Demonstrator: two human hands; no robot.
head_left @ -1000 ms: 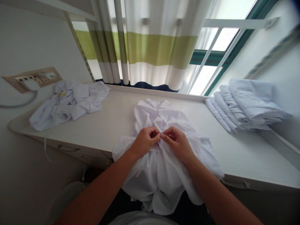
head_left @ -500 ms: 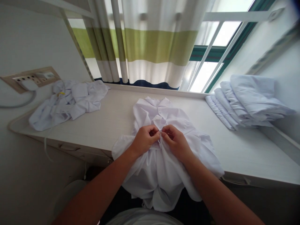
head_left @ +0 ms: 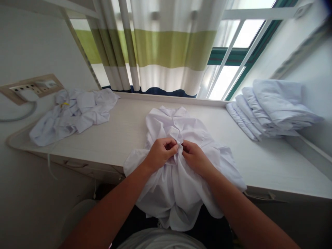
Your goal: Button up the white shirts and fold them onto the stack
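A white shirt [head_left: 178,193] lies on the desk in front of me, its collar toward the window and its lower part hanging over the front edge. My left hand [head_left: 164,151] pinches the front opening at mid-chest between thumb and fingers. Close against it, my right hand [head_left: 194,155] grips the same front edge from the other side, its fingertips partly tucked under the fabric. A raised fold of cloth stands between the two hands. Any button there is too small or too covered to make out.
A stack of folded white garments [head_left: 275,110] rests at the desk's right end. On the left lies a crumpled white garment [head_left: 77,110], near a wall socket [head_left: 31,88] with a plugged-in cable. A curtain [head_left: 171,48] hangs behind the white desk [head_left: 114,138].
My right hand's fingers have slipped partly under the shirt's front edge, and the fold between the hands stands higher. The left hand keeps its pinch. The view has shifted slightly.
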